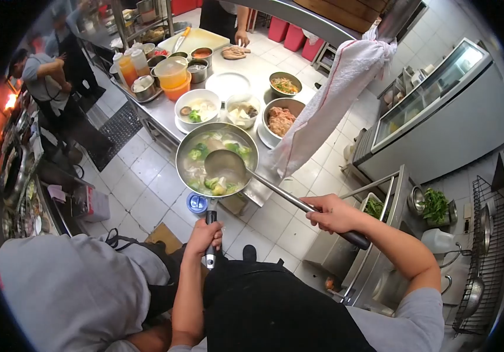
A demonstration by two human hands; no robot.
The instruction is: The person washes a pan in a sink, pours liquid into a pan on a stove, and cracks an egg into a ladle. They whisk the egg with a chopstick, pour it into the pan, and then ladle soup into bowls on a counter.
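Observation:
My left hand (203, 237) is wrapped round the black handle of a saucepan (179, 154), held level by the edge of the steel table. Broth with broccoli (222, 186) and pale pieces fills the pan. My right hand (333, 213) grips the long handle of a ladle (226, 166), whose bowl rests in the broth. Just past the pan stand a white bowl (179, 111) with broccoli, mushroom and soup, and a smaller bowl (242, 122) with pale pieces in liquid. Beside them is a steel bowl of raw-looking meat (281, 121).
A white towel (329, 100) hangs from a post at the right of the table. Squeeze bottles (127, 70), stacked tubs (171, 73) and a knife (182, 39) lie farther back. A co-worker (81, 287) stands close on my left; another person's hand (242, 39) is across the table.

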